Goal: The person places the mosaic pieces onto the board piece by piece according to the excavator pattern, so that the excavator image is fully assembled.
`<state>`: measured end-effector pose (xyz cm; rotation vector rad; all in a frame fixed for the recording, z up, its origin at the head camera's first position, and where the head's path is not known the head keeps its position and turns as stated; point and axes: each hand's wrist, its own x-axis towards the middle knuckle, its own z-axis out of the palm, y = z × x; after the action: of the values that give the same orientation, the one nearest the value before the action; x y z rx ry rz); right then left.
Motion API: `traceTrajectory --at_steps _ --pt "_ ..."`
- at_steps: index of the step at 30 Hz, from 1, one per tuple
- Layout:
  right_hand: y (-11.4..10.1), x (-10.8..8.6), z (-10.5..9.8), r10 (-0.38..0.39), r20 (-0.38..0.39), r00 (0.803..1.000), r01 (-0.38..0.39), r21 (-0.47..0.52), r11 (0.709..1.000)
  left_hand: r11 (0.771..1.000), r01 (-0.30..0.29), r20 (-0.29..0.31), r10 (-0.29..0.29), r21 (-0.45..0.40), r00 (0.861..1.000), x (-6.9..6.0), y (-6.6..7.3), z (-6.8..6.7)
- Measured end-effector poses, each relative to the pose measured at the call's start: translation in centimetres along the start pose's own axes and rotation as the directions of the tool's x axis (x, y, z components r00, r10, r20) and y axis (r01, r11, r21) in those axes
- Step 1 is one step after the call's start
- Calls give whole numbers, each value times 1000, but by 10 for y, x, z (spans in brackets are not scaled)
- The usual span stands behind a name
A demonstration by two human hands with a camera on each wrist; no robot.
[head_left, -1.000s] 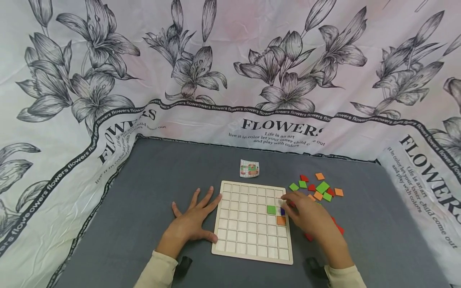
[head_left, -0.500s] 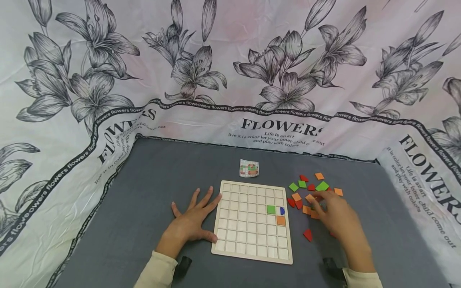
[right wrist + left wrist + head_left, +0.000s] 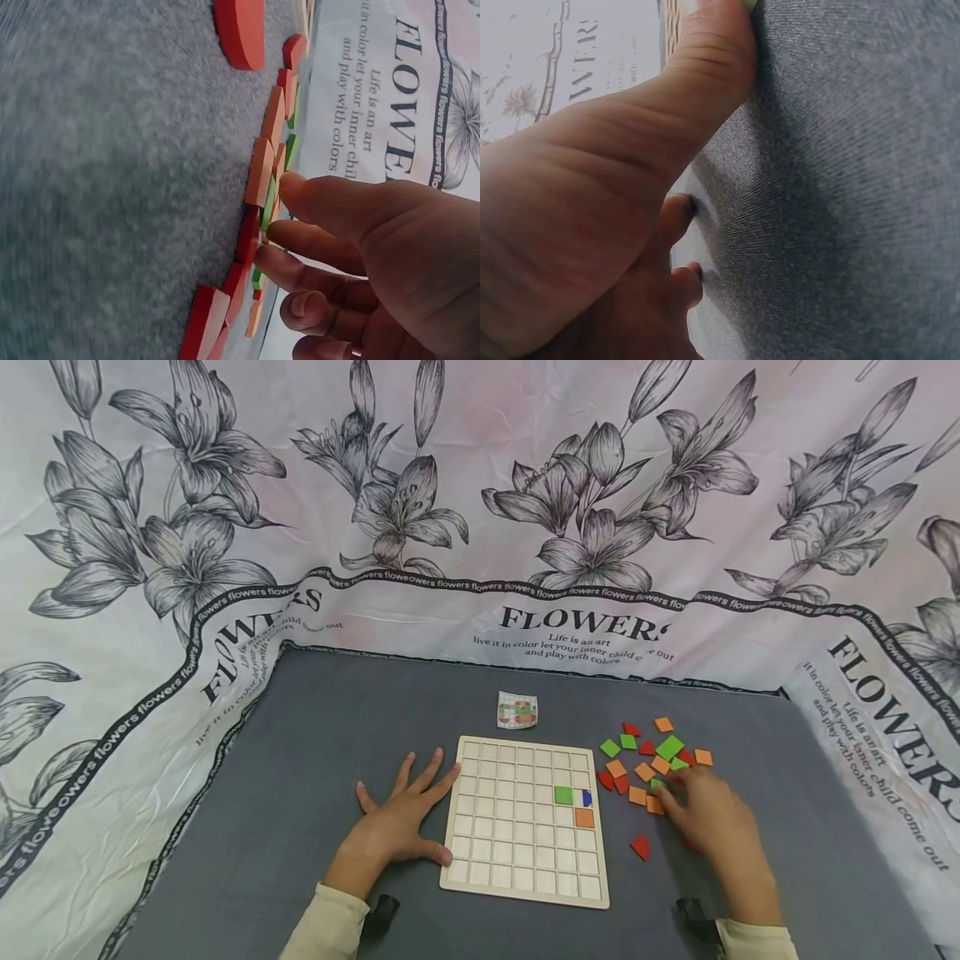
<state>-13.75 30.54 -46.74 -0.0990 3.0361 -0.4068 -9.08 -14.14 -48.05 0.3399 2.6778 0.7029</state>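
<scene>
Left hand (image 3: 401,818) spread wide, back upward on the grey cloth (image 3: 337,710), thumb and index tips at the near edge of the wooden grid board (image 3: 502,843). Board flat between both hands. Seated in it, toward the right-hand side: green square (image 3: 563,795), blue round-edged piece (image 3: 587,798) in the next cell rightward, orange square (image 3: 584,818) one cell closer to the person than the blue.

Right hand (image 3: 712,814) off the board, fingers bent, thumb and index tips at a small green tile (image 3: 657,784); pinching or only touching, can't tell. Loose tiles (image 3: 637,795) in red, orange and green, scattered left of and beyond those fingertips. Lone red piece (image 3: 641,847) between right hand and board. Printed card (image 3: 517,710) ahead of both hands, just past the board. Floral curtain (image 3: 600,543) well beyond both.
</scene>
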Motion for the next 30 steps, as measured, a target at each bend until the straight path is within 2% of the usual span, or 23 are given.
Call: traceTrajectory --at_steps 8,18,26,30 --pt "-5 6 5 30 34 999 -29 -20 999 1000 -2 -4 2 -2 1000 -1 1 1" --pt "-13 8 6 6 20 1000 -5 -32 999 1000 2 -7 -2 -5 1000 1 -2 2" --pt "-11 15 8 21 48 999 -20 -30 999 1000 5 -15 -5 0 1000 0 -3 1" --pt "-12 13 10 8 17 1000 -8 -25 1000 1000 1 -4 -1 -7 1000 -2 -2 0"
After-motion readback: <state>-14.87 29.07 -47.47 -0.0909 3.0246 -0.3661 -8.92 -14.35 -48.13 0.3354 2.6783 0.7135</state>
